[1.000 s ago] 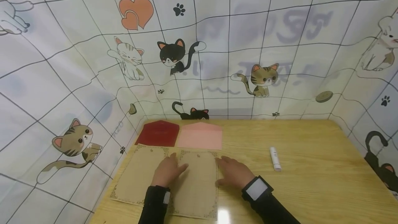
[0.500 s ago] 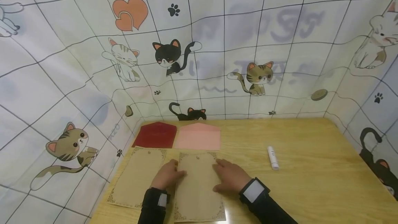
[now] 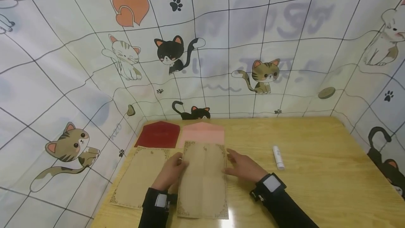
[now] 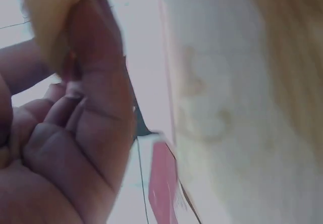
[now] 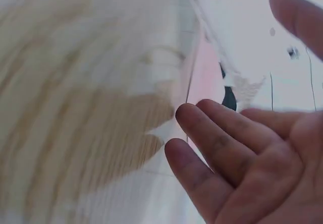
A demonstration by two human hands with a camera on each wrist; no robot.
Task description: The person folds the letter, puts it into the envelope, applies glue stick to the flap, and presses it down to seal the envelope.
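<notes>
My left hand (image 3: 171, 172) pinches the left edge of a tan sheet of letter paper (image 3: 204, 182) with an ornate border. In the left wrist view the thumb and index finger (image 4: 98, 42) meet on the paper, the other fingers curled behind. The sheet has faint fold lines and overlaps the lower part of a pink envelope (image 3: 204, 133) in the head view. My right hand (image 3: 246, 166) is at the sheet's right edge, fingertips close to it. In the right wrist view its fingers (image 5: 217, 143) are extended, the thumb apart, with nothing between them.
A second bordered sheet (image 3: 139, 178) lies flat at the left, partly behind my left hand. A dark red envelope (image 3: 158, 134) is beside the pink one at the back. To the right lies a white glue-stick-like tube (image 3: 278, 157). A cat-print curtain (image 3: 221, 62) surrounds the wooden table (image 3: 316, 171).
The middle sheet has shifted right, away from the other sheet, and up over the pink envelope's lower edge. My left hand has gone from resting on it to pinching its edge.
</notes>
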